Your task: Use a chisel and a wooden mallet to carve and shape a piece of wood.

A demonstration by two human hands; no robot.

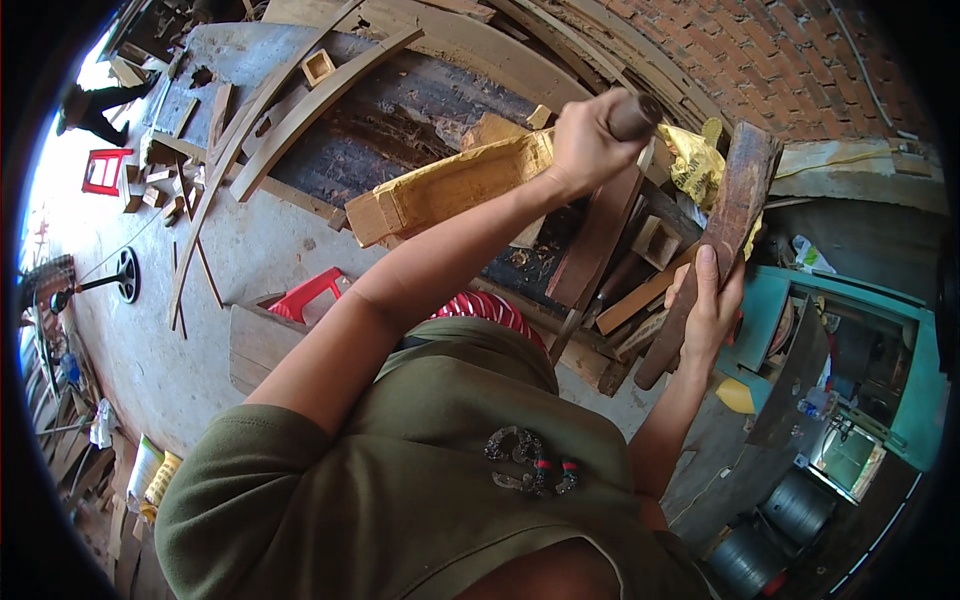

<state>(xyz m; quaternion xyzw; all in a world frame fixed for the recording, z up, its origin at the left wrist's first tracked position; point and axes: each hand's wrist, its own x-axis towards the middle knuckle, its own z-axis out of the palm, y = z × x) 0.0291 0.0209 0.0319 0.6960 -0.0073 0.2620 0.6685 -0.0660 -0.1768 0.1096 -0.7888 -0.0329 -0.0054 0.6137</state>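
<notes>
While your left hand (583,150) is wrapped tight round a dark round-ended tool handle (636,117), your right hand (712,300) grips a wooden club mallet (742,195). Left fist: fingers closed, butt of the handle sticking out toward the brick wall (770,70); the tool's working end is hidden, so can't tell what it is or whether it's touching wood. Right: closed on the mallet's narrower part, thumb along it, thick head up, tail end pointing down toward you. Mallet and handle are apart.

Hollowed wooden block (460,180) lies at a slant over the dark timber slab (385,125), its far end right by your left fist, forearm crossing in front of it. Its long cavity faces up, yellowish inside; near-left end is solid.

Around you: yellow plastic bag (694,165) just behind the mallet, small square-hollowed block (656,241) between your hands and below them, another small hollowed block (318,67) up by the curved plank (325,112). Red plastic stool (306,296) on your left, teal cabinet (924,380) on your right.
</notes>
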